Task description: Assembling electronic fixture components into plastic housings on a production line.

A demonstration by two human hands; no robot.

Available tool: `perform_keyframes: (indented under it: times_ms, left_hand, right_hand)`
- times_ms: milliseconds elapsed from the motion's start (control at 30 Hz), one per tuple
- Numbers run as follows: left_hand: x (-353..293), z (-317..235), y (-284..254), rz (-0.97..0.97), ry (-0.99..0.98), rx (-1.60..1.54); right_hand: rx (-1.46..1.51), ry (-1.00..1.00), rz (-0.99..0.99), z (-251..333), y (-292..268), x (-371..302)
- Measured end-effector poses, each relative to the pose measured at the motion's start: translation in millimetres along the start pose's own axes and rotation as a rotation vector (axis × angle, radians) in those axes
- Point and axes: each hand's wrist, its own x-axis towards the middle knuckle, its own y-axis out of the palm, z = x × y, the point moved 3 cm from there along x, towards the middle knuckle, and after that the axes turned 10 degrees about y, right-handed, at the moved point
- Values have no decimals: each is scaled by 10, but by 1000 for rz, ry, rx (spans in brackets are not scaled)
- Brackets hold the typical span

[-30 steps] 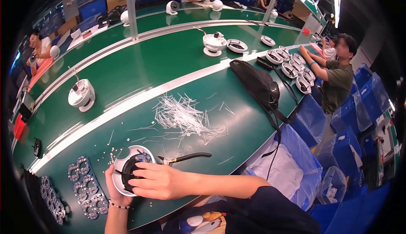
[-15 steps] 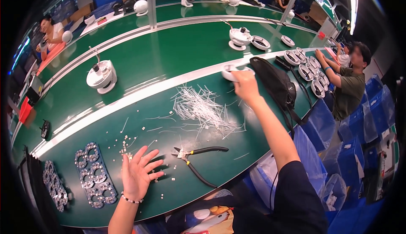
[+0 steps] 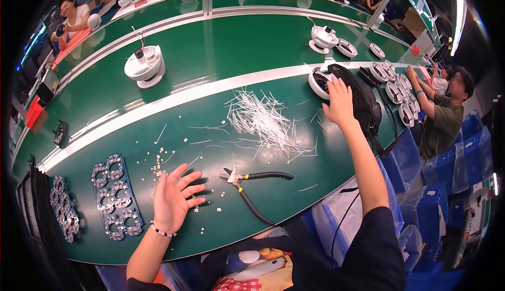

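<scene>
Both hands are empty now, where a second ago they held the white round housing (image 3: 317, 86) low over the left part of the worktop (image 3: 326, 157). It has since travelled to the far side and sits beside the black bag (image 3: 363, 104), close to the pale strip (image 3: 231, 82). My right hand (image 3: 341, 101) is just by it, fingers extended and spread; I cannot tell whether they touch its rim. My left hand (image 3: 171, 201) has turned palm up, fingers splayed. The diagonal cutters (image 3: 235, 178), partly covered then, now show whole, handles apart, near the heap of white plastic strips (image 3: 263, 122).
</scene>
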Motion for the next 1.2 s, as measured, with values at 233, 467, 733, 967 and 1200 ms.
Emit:
perform_keyframes:
  times_ms: [233, 467, 733, 967, 1200]
  left_hand:
    - [15, -32, -58, -65, 37, 4]
    - [48, -1, -176, -92, 1, -70]
    - [41, -106, -231, -96, 5, -120]
    - [-56, -12, -105, -11, -115, -125]
    - [-70, -18, -32, -36, -35, -55]
  right_hand:
    - [70, -132, -79, -37, 547, 449]
    - [33, -187, 42, 994, 691, 1087]
    - [278, -310, -209, 1369, 202, 1004]
    - [575, -547, 675, 1577, -962, -1123]
    - [436, -496, 724, 1534, -1197, -1409]
